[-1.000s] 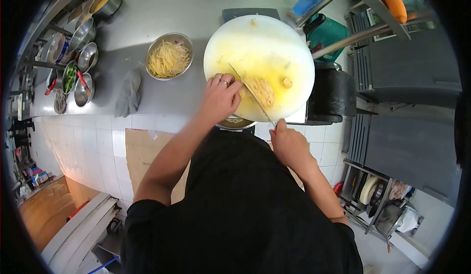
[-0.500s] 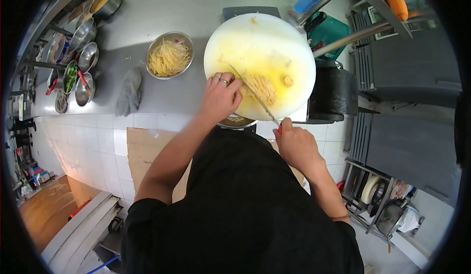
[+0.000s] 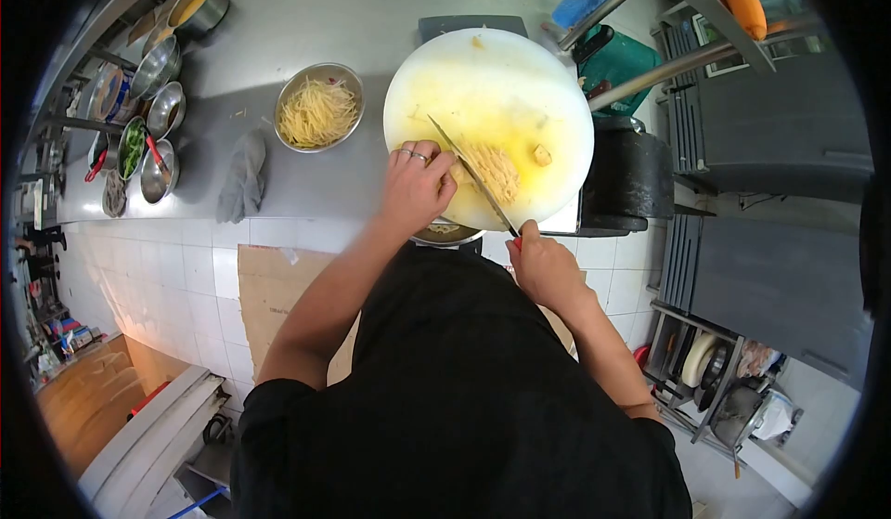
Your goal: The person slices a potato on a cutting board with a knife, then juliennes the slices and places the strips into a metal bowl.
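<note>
My right hand [image 3: 546, 264] is closed round the red handle of a long knife [image 3: 475, 177], whose blade lies slantwise over a round white cutting board [image 3: 506, 69]. Bent fingers of my left hand [image 3: 418, 180] press down at the board's lower left edge, beside the blade; the food under them is mostly hidden. Just right of the blade is a pile of thin pale-yellow shreds [image 3: 497, 171]. A small yellowish chunk [image 3: 542, 155] sits farther right on the board. Left of the board, a metal bowl [image 3: 289, 136] holds more yellow shreds [image 3: 318, 113].
A grey cloth [image 3: 243, 175] lies on the metal counter [image 3: 278, 18] near its front edge. Several metal bowls and a pot [image 3: 200, 8] stand at the far left. A partly hidden bowl [image 3: 448, 235] is below the board. A black container [image 3: 631, 175] stands to the right.
My right hand and the knife handle have shifted slightly left and up. The blade has moved a little left beside my left fingers, which stay nearly in place.
</note>
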The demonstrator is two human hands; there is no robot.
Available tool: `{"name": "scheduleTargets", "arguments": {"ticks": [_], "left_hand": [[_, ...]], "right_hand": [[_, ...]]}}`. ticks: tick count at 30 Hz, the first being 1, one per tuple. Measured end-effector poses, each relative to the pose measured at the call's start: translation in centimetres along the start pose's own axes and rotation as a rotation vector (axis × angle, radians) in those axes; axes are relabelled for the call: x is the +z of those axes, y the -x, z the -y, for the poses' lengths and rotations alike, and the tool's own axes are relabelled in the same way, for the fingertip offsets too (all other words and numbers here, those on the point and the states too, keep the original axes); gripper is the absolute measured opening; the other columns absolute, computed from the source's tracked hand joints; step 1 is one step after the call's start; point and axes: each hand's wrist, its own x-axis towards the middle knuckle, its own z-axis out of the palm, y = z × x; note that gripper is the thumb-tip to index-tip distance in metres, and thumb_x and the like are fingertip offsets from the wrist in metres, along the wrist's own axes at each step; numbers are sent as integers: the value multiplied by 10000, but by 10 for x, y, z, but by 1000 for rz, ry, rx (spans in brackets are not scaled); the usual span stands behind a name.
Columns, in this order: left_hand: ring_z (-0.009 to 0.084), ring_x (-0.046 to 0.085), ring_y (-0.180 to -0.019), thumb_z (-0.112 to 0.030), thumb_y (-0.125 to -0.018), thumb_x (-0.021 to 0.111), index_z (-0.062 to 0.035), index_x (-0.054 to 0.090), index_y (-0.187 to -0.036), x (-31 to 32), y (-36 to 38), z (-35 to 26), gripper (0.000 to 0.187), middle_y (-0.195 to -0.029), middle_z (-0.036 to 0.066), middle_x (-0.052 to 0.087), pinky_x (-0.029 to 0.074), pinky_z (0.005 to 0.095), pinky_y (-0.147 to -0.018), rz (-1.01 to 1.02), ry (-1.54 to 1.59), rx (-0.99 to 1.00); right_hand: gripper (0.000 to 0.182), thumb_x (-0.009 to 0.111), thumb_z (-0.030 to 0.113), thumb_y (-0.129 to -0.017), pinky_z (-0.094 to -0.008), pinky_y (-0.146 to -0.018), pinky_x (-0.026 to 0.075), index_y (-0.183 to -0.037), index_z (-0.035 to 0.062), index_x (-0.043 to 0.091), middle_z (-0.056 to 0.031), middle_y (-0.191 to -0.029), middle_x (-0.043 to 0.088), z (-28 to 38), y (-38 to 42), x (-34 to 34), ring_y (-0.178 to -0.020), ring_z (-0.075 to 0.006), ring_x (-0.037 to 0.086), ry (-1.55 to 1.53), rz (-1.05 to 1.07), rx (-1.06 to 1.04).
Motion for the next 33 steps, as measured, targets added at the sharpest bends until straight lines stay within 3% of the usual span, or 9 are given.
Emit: {"name": "scheduleTargets", "arguments": {"ticks": [4, 15, 17, 21, 24, 25, 29, 31, 33], "left_hand": [[305, 591, -993, -85, -803, 688, -78, 684, -997, 1, -1, 1, 194, -1023, 95, 614, 456, 441, -869, -6, -15, 8], [311, 593, -968, -85, -801, 689, -78, 677, -977, 3, -1, 0, 176, -1014, 90, 616, 461, 442, -847, -42, -4, 15], [312, 596, -967, -85, -803, 689, -78, 679, -981, 2, -1, 0, 178, -1009, 85, 618, 461, 442, -847, -61, -1, 13], [326, 607, -965, -81, -817, 681, -62, 688, -959, -3, -3, -1, 144, -987, 104, 637, 473, 452, -852, 0, 29, -35], [351, 627, -936, -98, -842, 684, -47, 702, -917, -10, -15, 1, 92, -937, 131, 669, 489, 463, -825, 107, 84, -116], [364, 637, -917, -116, -862, 692, -41, 708, -893, -15, -21, 2, 83, -907, 143, 684, 496, 468, -807, 197, 113, -176], [380, 647, -891, -173, -902, 712, -38, 718, -878, -34, -48, -12, 137, -874, 160, 699, 505, 468, -794, 148, 127, -183], [369, 657, -898, -195, -914, 732, -38, 724, -924, -38, -59, -13, 158, -886, 153, 702, 511, 454, -804, 354, 43, -229], [361, 662, -911, -176, -907, 736, -36, 725, -949, -41, -59, -15, 146, -914, 151, 703, 513, 451, -807, 294, 157, -258]], "right_hand": [[305, 573, 264, -1046, -503, -606, 585, -1022, -39, 543, -241, -719, 701, 7, 16, -32, -649, -420, 717, 53, 40, 6], [321, 569, 267, -1045, -531, -617, 577, -1004, -49, 536, -254, -718, 696, 10, 21, -31, -654, -431, 710, 5, 75, 24], [325, 566, 270, -1048, -537, -642, 572, -1016, -53, 538, -265, -738, 697, -1, 5, 1, -685, -445, 708, -32, 61, 39], [336, 553, 266, -1060, -565, -758, 528, -1066, -70, 548, -329, -817, 684, -16, -6, -4, -806, -496, 688, -264, 84, 77], [352, 552, 279, -1063, -580, -775, 526, -1099, -71, 550, -316, -830, 698, -16, -2, -6, -828, -507, 689, -298, 49, 135], [352, 552, 279, -1063, -580, -775, 526, -1099, -71, 550, -316, -830, 698, -14, 1, -7, -828, -507, 689, -299, 47, 133], [331, 582, 255, -1046, -581, -747, 537, -1106, -69, 554, -319, -810, 695, -7, 8, -6, -793, -508, 691, -295, 3, 141], [322, 591, 248, -1041, -583, -738, 540, -1105, -65, 555, -319, -797, 694, -7, 9, -3, -780, -508, 691, -287, -25, 130], [315, 601, 247, -1034, -585, -706, 548, -1097, -58, 555, -309, -759, 688, -10, 9, 1, -734, -508, 688, -275, -55, 113]]}}
